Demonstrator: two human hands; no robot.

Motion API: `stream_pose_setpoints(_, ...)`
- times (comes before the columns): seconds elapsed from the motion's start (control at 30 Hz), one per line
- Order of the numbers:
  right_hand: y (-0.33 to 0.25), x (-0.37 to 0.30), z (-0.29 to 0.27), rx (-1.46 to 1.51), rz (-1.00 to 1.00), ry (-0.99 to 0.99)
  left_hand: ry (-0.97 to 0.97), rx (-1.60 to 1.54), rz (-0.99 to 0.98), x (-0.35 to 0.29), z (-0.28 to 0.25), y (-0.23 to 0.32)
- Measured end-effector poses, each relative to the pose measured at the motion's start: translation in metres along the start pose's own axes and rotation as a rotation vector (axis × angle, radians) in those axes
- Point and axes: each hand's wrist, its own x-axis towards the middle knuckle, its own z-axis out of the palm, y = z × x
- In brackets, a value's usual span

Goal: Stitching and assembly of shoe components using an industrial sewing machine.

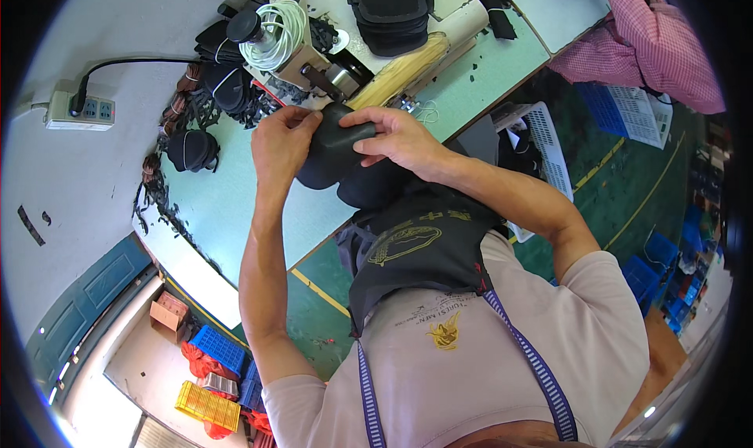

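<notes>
A black, smooth, curved piece of sheet material is held in front of a cream bench machine. At its left edge, my left hand is closed, thumb and fingers pinching it. My right hand grips the right side, thumb below and forefinger along the upper edge. The far edge of the piece lies close to the machine's metal roller. More black material hangs below the piece near my lap; whether it is joined to it, I cannot tell.
A stack of black cut pieces rests on the machine top, beside a yellowish wooden bar. Black scraps and a tied bundle lie on the pale green table. A white crate stands right; a co-worker's checked sleeve shows beyond.
</notes>
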Motion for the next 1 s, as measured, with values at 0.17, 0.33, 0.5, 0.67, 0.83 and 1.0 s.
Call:
stream_pose_setpoints(0.17,-0.007,0.005,0.003,-0.27,-0.17,0.156,0.157,0.14,0.163,0.008,0.011,0.014)
stream_pose_setpoints(0.33,-0.032,0.017,-0.022,-0.815,-0.736,0.418,0.257,-0.027,0.143,-0.014,0.036,0.014)
stream_pose_setpoints(0.5,-0.104,-0.012,-0.036,-0.836,-1.038,0.571,0.286,-0.149,0.103,-0.051,0.044,-0.01)
stream_pose_setpoints(0.67,-0.119,0.005,-0.09,-1.264,-1.517,0.594,0.071,0.128,0.351,-0.082,0.091,-0.048)
stream_pose_setpoints(0.83,-0.061,-0.004,-0.065,-1.214,-1.204,0.48,0.277,0.188,0.527,-0.086,0.116,-0.061)
stream_pose_setpoints(1.0,-0.033,-0.015,-0.035,-0.93,-0.834,-0.148,-0.002,-0.145,0.328,-0.074,0.085,-0.056)
